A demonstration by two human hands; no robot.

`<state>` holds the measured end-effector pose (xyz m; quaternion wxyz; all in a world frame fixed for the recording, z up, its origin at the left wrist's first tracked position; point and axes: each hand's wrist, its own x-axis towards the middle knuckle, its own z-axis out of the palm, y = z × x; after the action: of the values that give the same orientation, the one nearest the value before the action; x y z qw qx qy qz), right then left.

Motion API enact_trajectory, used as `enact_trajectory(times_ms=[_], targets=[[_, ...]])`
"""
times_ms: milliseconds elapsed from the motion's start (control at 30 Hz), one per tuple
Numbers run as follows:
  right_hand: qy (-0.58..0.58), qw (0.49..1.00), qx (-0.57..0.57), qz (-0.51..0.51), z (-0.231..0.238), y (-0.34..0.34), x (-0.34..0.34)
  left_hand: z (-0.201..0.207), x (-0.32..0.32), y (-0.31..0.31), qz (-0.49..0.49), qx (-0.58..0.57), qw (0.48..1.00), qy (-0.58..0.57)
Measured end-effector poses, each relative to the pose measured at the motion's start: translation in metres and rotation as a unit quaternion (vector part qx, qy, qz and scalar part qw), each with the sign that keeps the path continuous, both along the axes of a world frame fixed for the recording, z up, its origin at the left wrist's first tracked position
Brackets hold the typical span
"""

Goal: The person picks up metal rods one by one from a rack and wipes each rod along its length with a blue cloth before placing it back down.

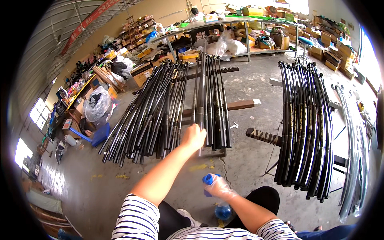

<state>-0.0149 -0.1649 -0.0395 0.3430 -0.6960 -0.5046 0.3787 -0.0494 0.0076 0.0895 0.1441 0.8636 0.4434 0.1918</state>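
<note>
My left hand (193,138) reaches forward and is closed around the lower part of a black fishing rod (201,90). That rod points away from me, above the other rods. Several more black fishing rods (154,116) lie side by side on supports to its left, and a few (219,108) lie just to its right. Nearer my body, my right hand (221,188) wears a clear plastic glove and grips a blue cloth-like piece (208,179). The blue piece is bunched up, and its exact kind is hard to make out. My right hand is apart from the rods.
More black rods (306,128) rest on a stand at the right, beside clear-wrapped lengths (354,152). A round blue object (223,212) sits low by my legs. A brown support bar (240,105) crosses under the rods. Behind are a workbench (236,21), a person (195,16) and boxes.
</note>
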Motion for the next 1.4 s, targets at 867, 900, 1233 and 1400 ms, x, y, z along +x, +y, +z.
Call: enact_trajectory(times_ms=[867, 900, 1233, 1400], targets=[[0.175, 0.982, 0.024, -0.064, 0.017, 0.011, 0.011, -0.001, 0.043, 0.03, 0.005, 0.069, 0.991, 0.113], [0.178, 0.982, 0.017, -0.064, 0.019, 0.01, 0.011, 0.0, 0.014, 0.044, 0.043, 0.105, 0.988, 0.106], [0.165, 0.984, 0.017, -0.07, -0.005, 0.01, 0.003, -0.04, -0.121, 0.059, 0.222, -0.025, 0.966, 0.131], [0.17, 0.981, 0.016, -0.09, 0.009, 0.004, 0.002, -0.015, -0.118, 0.066, 0.26, -0.2, 0.945, -0.023]])
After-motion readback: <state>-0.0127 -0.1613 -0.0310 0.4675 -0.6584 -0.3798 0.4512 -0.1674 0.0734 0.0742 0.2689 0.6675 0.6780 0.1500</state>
